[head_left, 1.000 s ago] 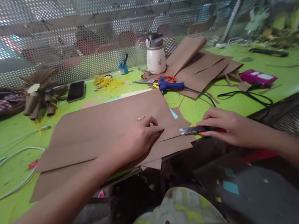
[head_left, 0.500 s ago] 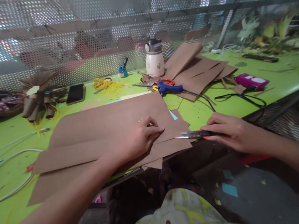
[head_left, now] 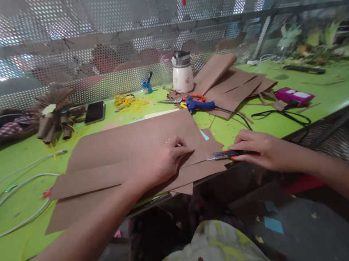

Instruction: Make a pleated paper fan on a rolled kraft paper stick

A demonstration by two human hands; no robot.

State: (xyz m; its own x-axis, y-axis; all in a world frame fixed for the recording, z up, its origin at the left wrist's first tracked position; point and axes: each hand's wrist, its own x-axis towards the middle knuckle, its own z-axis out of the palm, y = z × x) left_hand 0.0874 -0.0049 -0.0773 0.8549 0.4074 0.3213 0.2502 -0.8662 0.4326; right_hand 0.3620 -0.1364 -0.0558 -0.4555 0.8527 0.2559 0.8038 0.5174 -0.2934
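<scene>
the left hand [head_left: 167, 163] lies on the big brown paper [head_left: 122, 142], its fingers curled shut. i cannot tell if the tips pinch the paper. the right hand [head_left: 267, 150] grips a cutter [head_left: 224, 154] by its handle, the thin tip by the paper's right side. the paper lies along the near edge of the worktop [head_left: 0, 156], a bit poking over. it looks light, thin and bendy, and may crease or rip; flat fingers near its edge would hold it best. the cutter looks stiff and sharp, so hold its handle. i can't read any words.
</scene>
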